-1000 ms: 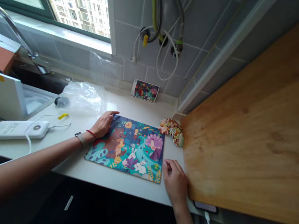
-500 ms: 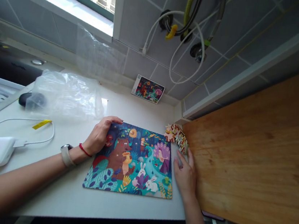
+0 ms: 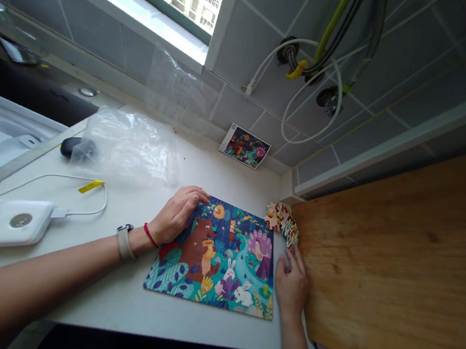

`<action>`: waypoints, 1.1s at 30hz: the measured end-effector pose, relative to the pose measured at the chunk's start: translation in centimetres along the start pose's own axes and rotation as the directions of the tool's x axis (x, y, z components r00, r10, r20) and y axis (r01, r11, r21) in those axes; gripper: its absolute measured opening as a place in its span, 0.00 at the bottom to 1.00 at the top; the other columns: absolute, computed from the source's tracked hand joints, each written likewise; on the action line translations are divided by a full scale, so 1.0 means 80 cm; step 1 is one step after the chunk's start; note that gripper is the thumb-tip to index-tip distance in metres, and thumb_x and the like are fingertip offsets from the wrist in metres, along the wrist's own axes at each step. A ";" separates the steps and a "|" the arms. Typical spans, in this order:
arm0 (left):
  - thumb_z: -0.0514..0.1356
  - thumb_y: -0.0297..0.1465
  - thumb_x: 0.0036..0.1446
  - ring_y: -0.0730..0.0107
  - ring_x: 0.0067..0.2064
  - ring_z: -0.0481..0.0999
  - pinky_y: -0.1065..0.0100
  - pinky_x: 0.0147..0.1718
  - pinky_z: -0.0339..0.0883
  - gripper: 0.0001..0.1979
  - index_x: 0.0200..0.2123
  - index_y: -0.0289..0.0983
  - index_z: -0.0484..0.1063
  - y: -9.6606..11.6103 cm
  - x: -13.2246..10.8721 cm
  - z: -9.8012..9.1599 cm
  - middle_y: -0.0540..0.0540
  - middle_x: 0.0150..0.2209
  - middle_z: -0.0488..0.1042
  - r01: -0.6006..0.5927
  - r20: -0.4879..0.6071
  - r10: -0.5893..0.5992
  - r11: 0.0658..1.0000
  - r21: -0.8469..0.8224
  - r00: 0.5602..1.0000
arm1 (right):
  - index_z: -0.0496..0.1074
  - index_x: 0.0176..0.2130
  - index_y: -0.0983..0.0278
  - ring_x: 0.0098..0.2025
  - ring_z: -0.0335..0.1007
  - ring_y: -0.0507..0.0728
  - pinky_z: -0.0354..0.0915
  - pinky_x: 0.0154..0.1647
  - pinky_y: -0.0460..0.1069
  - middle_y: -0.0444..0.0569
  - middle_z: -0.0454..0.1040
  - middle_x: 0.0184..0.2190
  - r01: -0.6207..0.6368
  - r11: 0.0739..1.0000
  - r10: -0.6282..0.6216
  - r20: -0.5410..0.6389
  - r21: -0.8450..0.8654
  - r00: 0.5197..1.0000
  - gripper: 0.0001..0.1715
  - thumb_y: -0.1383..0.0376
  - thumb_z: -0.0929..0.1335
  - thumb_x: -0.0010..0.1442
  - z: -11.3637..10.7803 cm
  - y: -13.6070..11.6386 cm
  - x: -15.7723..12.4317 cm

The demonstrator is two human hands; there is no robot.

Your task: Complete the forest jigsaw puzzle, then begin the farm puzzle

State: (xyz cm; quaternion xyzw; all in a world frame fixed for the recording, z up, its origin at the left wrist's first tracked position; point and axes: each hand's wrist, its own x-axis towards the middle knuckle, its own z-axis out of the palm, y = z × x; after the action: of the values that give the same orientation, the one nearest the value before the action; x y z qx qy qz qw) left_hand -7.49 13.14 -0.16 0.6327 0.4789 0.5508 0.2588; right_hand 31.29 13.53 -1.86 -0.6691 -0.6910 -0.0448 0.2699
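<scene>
A jigsaw puzzle (image 3: 222, 264) with a bear, rabbits and a peacock lies flat on the white counter, its picture assembled. My left hand (image 3: 177, 216) rests over its upper left edge, fingers stretched along the corner and covering part of the picture. On the right side, my right hand (image 3: 292, 284) lies beside the puzzle, thumb and fingers apart, nothing visible between them. Its fingertips are at the near end of a curved row of loose puzzle pieces (image 3: 288, 226), standing on edge; whether they touch is hard to tell.
A small reference picture card (image 3: 245, 146) leans against the tiled wall. Clear plastic bags (image 3: 130, 145) partly cover a black object (image 3: 70, 147). A white device (image 3: 18, 224) with a cable sits at the left, near the sink. A wooden board (image 3: 396, 257) borders the right side.
The camera view has shifted, so the scene sits further right. My left hand's thumb now lies closer to its fingers on the puzzle corner. The right hand remains by the loose pieces.
</scene>
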 end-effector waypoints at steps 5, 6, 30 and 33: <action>0.42 0.41 0.77 0.59 0.55 0.73 0.54 0.61 0.63 0.24 0.44 0.38 0.76 0.004 0.000 0.001 0.42 0.47 0.79 -0.066 0.046 0.067 0.997 -0.026 0.997 | 0.79 0.45 0.67 0.38 0.78 0.60 0.71 0.40 0.54 0.62 0.77 0.58 -0.034 0.995 0.038 -0.044 0.093 0.998 0.24 0.54 0.64 0.63 -0.003 -0.003 0.003; 0.41 0.41 0.77 0.59 0.54 0.73 0.54 0.61 0.64 0.25 0.44 0.38 0.76 0.005 -0.001 0.001 0.42 0.47 0.79 -0.070 0.053 0.072 0.997 -0.037 0.996 | 0.78 0.45 0.67 0.32 0.75 0.58 0.70 0.37 0.53 0.62 0.77 0.57 -0.059 0.992 0.064 -0.051 0.109 0.997 0.23 0.53 0.65 0.62 -0.004 -0.003 0.004; 0.38 0.47 0.75 0.56 0.49 0.74 0.52 0.56 0.67 0.32 0.39 0.39 0.78 0.023 -0.004 -0.003 0.41 0.40 0.78 -0.053 0.245 0.069 0.996 -0.070 0.967 | 0.76 0.52 0.72 0.40 0.83 0.65 0.78 0.41 0.57 0.69 0.81 0.49 -0.243 0.799 0.400 -0.185 0.550 0.898 0.34 0.46 0.67 0.63 -0.011 -0.004 0.001; 0.39 0.46 0.75 0.55 0.49 0.74 0.52 0.57 0.66 0.31 0.39 0.39 0.78 0.021 -0.005 -0.002 0.41 0.40 0.79 -0.061 0.241 0.077 0.995 -0.075 0.968 | 0.78 0.44 0.68 0.46 0.81 0.66 0.78 0.45 0.59 0.65 0.80 0.50 -0.123 0.774 0.292 -0.177 0.621 0.940 0.23 0.51 0.68 0.63 -0.015 -0.015 -0.005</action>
State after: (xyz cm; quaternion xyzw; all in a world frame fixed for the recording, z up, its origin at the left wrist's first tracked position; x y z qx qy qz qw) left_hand -7.07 12.08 1.12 0.7027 0.4025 0.4936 0.3172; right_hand 30.50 12.57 -0.67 -0.6094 -0.5483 0.1184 0.5603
